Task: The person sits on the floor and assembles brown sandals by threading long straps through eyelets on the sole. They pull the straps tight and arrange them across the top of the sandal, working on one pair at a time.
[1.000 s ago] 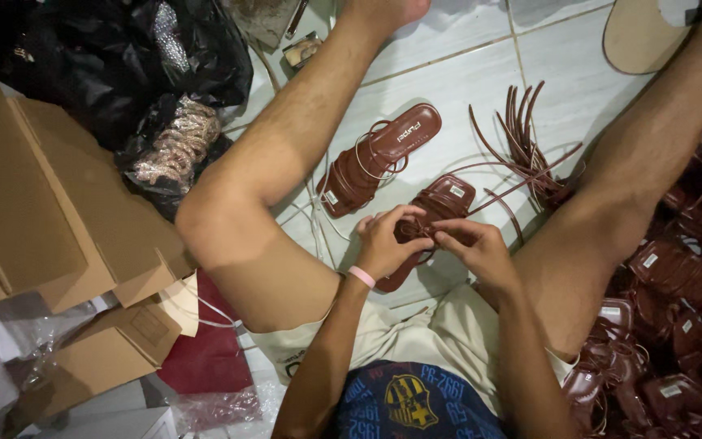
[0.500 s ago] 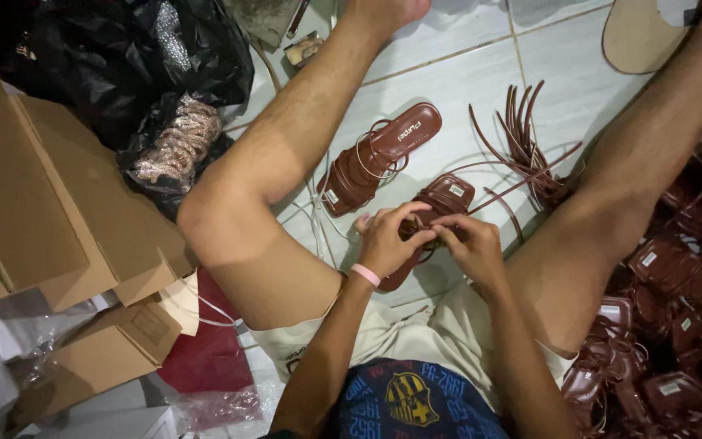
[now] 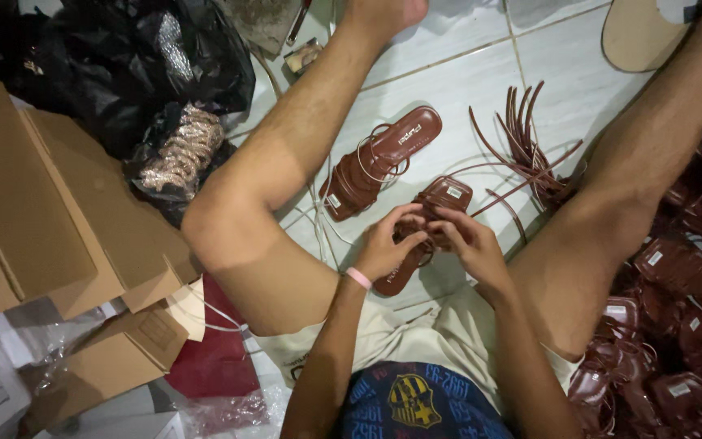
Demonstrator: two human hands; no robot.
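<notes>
Your left hand (image 3: pixel 385 248) and right hand (image 3: pixel 471 244) each kept a pinching grip on the brown sandal (image 3: pixel 436 203) over the tiled floor (image 3: pixel 465 81), beside a finished sandal (image 3: pixel 375 162)

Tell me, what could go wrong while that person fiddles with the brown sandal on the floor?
Both hands, left hand and right hand, work the sandal close together, so a strap might slip from the fingers. The loose straps fanned out beside it could tangle with the one in hand. The finished sandal lies near the leg and might get knocked.
</notes>
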